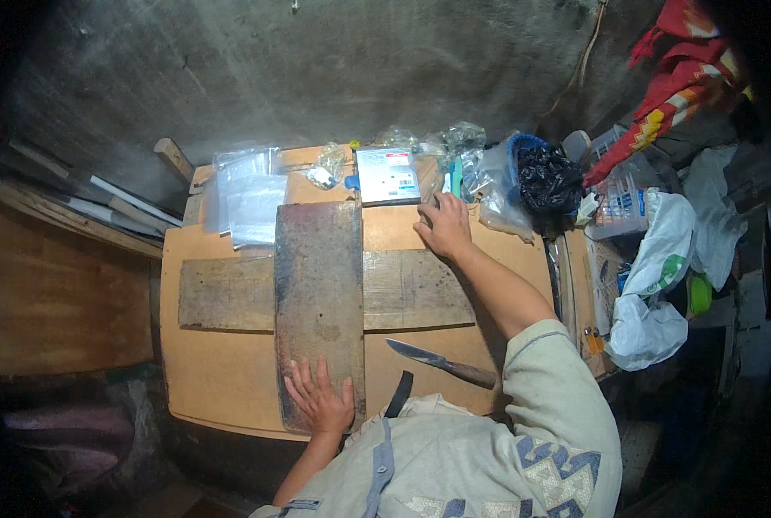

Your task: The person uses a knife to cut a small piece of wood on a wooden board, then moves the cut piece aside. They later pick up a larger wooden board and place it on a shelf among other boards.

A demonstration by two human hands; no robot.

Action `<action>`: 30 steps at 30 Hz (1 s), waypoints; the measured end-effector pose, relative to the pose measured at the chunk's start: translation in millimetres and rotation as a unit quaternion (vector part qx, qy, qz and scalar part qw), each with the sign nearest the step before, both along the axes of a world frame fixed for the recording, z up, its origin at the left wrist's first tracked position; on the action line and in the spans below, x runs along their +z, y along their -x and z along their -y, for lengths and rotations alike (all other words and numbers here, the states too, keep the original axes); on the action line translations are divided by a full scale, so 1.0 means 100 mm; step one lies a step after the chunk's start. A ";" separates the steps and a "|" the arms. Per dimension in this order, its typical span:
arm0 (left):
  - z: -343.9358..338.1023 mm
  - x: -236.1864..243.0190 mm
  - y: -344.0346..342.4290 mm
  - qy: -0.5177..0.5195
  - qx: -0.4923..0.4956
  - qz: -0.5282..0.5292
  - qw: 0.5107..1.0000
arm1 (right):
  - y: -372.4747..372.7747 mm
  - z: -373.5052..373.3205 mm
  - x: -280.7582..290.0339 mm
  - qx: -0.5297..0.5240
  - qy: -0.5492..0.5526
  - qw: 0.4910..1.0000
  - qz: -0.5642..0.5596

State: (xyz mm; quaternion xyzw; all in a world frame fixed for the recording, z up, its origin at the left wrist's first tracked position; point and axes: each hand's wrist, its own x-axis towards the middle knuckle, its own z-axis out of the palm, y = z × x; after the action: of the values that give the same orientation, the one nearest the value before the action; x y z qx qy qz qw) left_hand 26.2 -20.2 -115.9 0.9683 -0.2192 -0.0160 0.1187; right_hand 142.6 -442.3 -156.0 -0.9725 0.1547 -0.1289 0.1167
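- Two hands on the table [221,380]: left hand [321,399] flat, fingers spread, on the dark board [319,285].
- Right hand [444,226], fingers curled and gripping nothing, beside the scale [387,175].
- Knife [442,363] lies near.

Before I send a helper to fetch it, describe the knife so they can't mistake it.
On the tan wooden table, look right of the dark upright board under the left hand. The steel knife with a brown handle lies alone there, the only blade.
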 end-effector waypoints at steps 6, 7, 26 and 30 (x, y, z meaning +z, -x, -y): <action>0.00 -0.02 0.00 0.006 0.001 0.008 1.000 | 0.10 0.30 -0.09 -0.039 -0.001 0.999 -0.012; 0.00 -0.03 0.01 0.008 0.001 0.011 1.000 | 0.14 0.31 -0.06 -0.036 -0.001 0.999 -0.001; 0.00 -0.01 0.02 0.012 0.006 0.023 1.000 | 2.66 -0.75 0.47 0.022 -0.158 0.985 -0.072; 0.02 -0.05 0.03 0.023 0.009 0.031 0.999 | 2.98 -1.03 0.60 0.050 -0.141 0.981 -0.122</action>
State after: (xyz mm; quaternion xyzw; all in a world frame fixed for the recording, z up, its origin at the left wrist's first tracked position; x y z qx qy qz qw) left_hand 23.5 -21.7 -120.5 0.9672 -0.2148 0.0201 0.1341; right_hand -155.1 -339.7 -96.3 -0.9611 0.1357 0.0200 0.2397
